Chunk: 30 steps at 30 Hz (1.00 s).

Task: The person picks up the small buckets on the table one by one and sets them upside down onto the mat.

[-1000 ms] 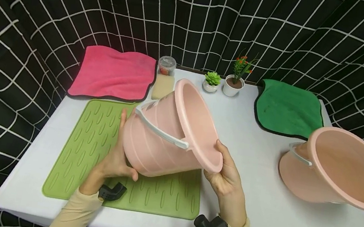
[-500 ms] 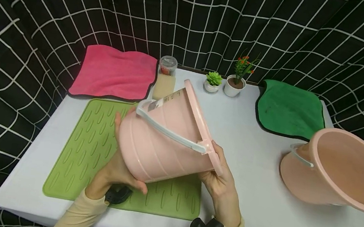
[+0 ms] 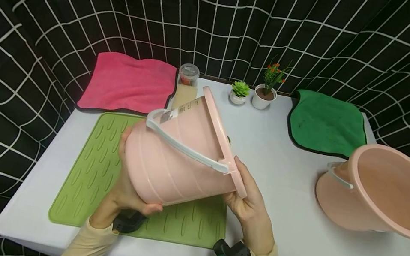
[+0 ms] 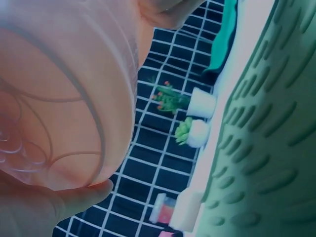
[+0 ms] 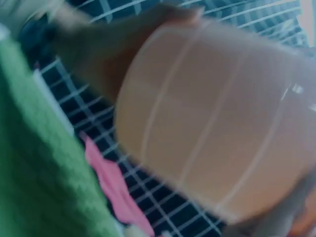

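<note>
In the middle of the frame I hold a pale pink ribbed plastic bucket point(image 3: 180, 170) tilted over a lime-green rectangular mat with raised ridges point(image 3: 84, 170), my left hand point(image 3: 126, 191) gripping its base with thumb and fingers spread apart, my right hand point(image 3: 252, 205) gripping its rim. At the right edge of the frame stands a second, similar pink plastic bucket point(image 3: 340, 200).

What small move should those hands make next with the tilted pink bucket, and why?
Probably lower the held bucket gently toward the green mat, levelling it: it tilts above the mat, with the left hand holding its base end and the right hand gripping its rim.
</note>
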{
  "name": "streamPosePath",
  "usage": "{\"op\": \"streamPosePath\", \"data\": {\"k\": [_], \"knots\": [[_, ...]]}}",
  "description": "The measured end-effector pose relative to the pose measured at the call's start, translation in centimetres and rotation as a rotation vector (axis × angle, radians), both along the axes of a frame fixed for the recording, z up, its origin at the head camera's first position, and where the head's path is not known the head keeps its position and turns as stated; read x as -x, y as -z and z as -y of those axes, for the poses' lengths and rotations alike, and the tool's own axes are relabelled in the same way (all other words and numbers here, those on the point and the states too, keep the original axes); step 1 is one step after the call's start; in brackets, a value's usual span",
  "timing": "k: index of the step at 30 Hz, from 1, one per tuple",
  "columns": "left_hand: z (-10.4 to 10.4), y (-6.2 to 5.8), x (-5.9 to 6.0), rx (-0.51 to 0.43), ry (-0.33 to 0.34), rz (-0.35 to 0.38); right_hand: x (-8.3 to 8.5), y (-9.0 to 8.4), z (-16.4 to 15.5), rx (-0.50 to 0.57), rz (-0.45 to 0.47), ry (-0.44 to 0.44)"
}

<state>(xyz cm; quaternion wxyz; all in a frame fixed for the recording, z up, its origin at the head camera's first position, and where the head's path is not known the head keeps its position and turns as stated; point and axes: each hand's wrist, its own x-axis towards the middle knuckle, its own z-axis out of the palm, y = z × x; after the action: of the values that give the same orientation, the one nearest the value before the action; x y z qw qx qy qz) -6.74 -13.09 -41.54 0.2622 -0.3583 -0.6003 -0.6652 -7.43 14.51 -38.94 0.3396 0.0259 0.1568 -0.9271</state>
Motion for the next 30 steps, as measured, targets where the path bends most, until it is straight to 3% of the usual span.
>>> {"op": "streamPosePath", "data": {"k": [3,7,11,19,26,30], "knots": [[0.5,-0.7,-0.1,-0.003,-0.015,0.007,0.0,0.1,-0.6,-0.185,-0.075,-0.001],[1.6,-1.6,-0.1,-0.001,-0.062,0.029,0.1,-0.1,-1.6,-0.445,-0.063,0.078],[3.0,-2.2,-0.4,0.018,-0.102,0.064,0.1,-0.5,-3.2,-0.527,-0.051,0.155],[6.7,-2.8,-1.4,0.119,-0.159,0.143,0.0,-1.2,-5.7,-0.524,-0.116,0.2],[10.5,-3.4,-2.6,0.252,-0.282,0.185,0.2,-0.8,-7.0,-0.268,-0.233,0.129],[12.4,-3.6,-3.4,0.301,-0.324,0.232,0.1,-0.7,-7.6,-0.179,-0.263,0.106]]}}
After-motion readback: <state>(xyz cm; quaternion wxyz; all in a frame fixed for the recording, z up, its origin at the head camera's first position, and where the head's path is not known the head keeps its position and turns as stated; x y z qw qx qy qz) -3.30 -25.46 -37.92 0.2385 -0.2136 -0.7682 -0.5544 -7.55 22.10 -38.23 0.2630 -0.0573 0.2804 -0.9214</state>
